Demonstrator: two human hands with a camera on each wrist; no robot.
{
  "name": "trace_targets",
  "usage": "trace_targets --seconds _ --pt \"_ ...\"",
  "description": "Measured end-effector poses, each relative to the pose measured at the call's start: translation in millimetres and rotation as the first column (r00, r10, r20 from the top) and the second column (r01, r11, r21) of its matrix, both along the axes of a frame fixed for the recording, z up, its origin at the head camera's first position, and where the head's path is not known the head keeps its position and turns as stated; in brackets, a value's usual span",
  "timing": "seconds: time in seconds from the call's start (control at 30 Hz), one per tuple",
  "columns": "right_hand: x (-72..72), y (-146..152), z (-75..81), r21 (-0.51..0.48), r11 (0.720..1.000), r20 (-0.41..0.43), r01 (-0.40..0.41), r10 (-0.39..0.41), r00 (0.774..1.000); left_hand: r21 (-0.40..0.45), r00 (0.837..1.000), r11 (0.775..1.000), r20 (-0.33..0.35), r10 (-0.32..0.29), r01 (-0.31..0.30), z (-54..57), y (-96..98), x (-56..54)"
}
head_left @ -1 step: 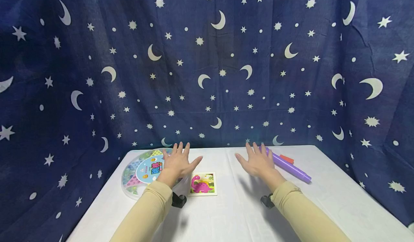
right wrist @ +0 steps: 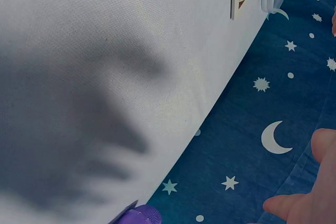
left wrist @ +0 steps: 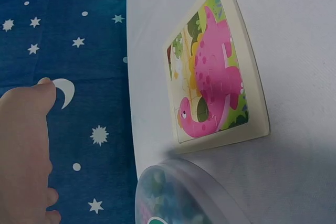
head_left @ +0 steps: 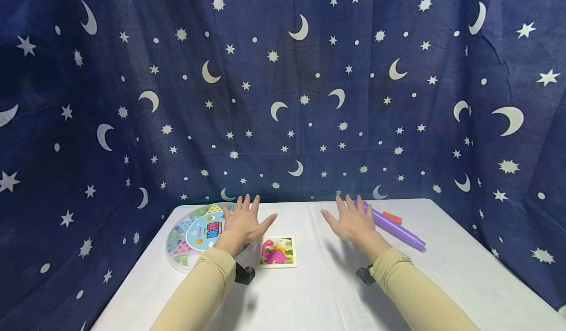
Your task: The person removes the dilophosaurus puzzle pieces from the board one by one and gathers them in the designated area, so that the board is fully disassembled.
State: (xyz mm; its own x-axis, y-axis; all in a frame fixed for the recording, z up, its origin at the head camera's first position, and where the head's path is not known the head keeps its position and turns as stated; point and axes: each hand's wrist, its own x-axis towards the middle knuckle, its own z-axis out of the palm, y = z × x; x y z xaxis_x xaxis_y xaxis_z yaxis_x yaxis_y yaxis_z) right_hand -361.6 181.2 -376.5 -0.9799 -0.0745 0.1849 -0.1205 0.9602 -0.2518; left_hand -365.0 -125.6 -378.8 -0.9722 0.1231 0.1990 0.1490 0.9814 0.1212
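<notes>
My left hand (head_left: 243, 224) hovers with fingers spread over the right side of a round clear-lidded game box (head_left: 181, 245), holding nothing. Just right of that hand lies a dinosaur puzzle (head_left: 277, 252) in a pale frame, its pink dinosaur picture also visible in the left wrist view. My right hand (head_left: 352, 224), fingers spread and holding nothing, is raised over the table beside a purple tube (head_left: 398, 230). The hand overlaps the tube's far end in the head view. In the right wrist view, the rounded tip of the purple tube (right wrist: 144, 216) shows at the bottom edge.
A small red-orange block (head_left: 392, 217) lies behind the purple tube. The white-covered table (head_left: 318, 296) ends at a dark blue curtain (head_left: 283, 100) with moons and stars, which also hangs at both sides. A black wrist strap piece (head_left: 244, 274) sticks out by the left cuff.
</notes>
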Motion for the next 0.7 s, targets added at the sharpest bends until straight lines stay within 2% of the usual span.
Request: trace_targets --seconds 0.47,0.57,0.7 --pt "-1.4 -6 -0.2 -0.005 1.000 0.009 -0.011 0.011 1.000 -0.009 1.000 1.000 0.022 0.001 -0.001 0.7 -1.2 4.7" --pt "-0.2 -8 -1.3 -0.002 1.000 0.011 -0.017 0.017 1.000 -0.009 1.000 1.000 0.024 -0.010 0.010 -2.4 -3.1 5.9" --pt "2.0 -13 -6.1 -0.010 0.999 -0.002 -0.044 0.044 0.999 -0.004 0.999 0.999 0.008 -0.050 0.050 -5.2 -3.4 13.8"
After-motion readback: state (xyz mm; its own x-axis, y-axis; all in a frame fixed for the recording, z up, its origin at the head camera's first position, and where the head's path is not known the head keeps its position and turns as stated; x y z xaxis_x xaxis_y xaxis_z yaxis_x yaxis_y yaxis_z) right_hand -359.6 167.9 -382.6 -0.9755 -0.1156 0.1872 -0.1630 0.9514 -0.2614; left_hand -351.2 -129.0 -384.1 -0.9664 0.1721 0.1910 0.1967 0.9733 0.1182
